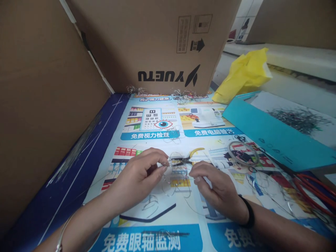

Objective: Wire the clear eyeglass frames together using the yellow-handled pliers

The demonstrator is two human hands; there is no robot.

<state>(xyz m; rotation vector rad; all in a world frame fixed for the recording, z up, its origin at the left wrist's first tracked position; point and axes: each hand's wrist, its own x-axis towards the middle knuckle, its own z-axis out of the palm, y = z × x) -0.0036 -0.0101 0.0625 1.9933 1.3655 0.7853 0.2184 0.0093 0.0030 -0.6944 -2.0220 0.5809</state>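
My left hand (pixel 143 171) is closed in a pinch on a thin metal eyeglass frame (pixel 174 171) of fine wire, held just above the printed poster (pixel 157 213) on the table. My right hand (pixel 214 185), with a black band on the wrist, pinches the frame's other side. The two hands are a few centimetres apart, fingertips facing each other. Yellow-handled pliers (pixel 193 155) lie on the poster just behind the frame.
A large cardboard box (pixel 157 45) stands at the back, and a cardboard wall (pixel 39 105) rises on the left. On the right lie a teal sheet (pixel 275 140), a pile of wire parts (pixel 299 119), a yellow bag (pixel 246 75), a wire ring (pixel 243 152) and red cables (pixel 315 192).
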